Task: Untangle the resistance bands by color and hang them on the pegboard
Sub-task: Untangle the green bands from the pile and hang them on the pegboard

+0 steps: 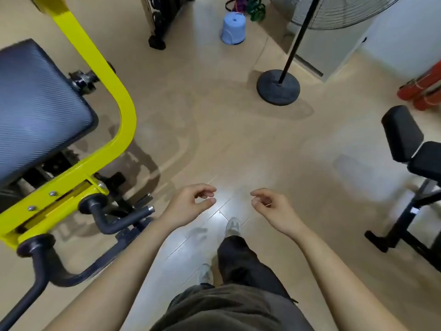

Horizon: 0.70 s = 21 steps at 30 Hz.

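Hands reach out low in front of the person, apart from each other and above the pale floor. The left hand has its fingers loosely curled with the thumb near the fingertips, and it holds nothing. The right hand is likewise loosely curled and empty. Below them a light shoe is stepping forward under a dark trouser leg.

The resistance bands lie in a tangled heap of purple, green and dark loops on the floor at the far end of the room, just behind an upturned blue bucket, well apart from both hands.

A yellow exercise machine with a dark padded seat stands on the left. A fan stand rises from its round black base near the bands, and a black bench sits on the right.
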Tool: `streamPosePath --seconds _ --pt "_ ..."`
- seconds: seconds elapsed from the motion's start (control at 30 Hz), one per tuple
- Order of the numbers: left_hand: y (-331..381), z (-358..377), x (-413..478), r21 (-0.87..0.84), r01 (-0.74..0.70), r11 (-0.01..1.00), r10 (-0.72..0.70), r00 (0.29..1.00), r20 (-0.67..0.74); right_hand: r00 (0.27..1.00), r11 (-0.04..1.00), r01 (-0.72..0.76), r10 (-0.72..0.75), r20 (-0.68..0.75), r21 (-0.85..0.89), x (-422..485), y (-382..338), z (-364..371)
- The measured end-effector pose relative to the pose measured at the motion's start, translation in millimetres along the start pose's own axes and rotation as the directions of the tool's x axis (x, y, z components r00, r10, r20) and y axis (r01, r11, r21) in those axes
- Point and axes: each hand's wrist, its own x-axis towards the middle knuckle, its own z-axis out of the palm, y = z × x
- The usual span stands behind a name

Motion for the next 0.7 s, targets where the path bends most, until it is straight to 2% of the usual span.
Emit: streamPosePath --seconds 0.1,0.2,0.33,0.53,0.7 --pt "12.9 2.1 35.0 0.026 0.057 0.998 -0.058 0.998 0.011 0.999 0.999 -0.033 0.034 0.019 -0.015 35.9 6.4 -22.6" --pt "26.8 0.3 68.4 0.065 0.118 0.991 -0.118 0.993 0.005 0.993 0.992 -0.054 0.065 0.098 -0.118 76.7 0.1 -44.8" --pt "42.3 -6.9 108.0 0.072 0.176 0.982 -0.175 0.984 -0.016 0.986 0.971 -0.007 0.046 0.160 -0.240 129.0 -8.8 -70.0" --pt "45.9 -38.0 183.8 0.167 0.167 0.972 -0.168 0.986 -0.004 0.976 0.948 0.011 0.059 0.210 -0.317 214.4 -37.8 -93.5" --pt "40.4 -83.2 263.6 0.119 0.167 0.979 -0.167 0.986 -0.014 0.968 0.922 0.038 0.061 0.242 -0.385 300.9 -74.8 -101.6"
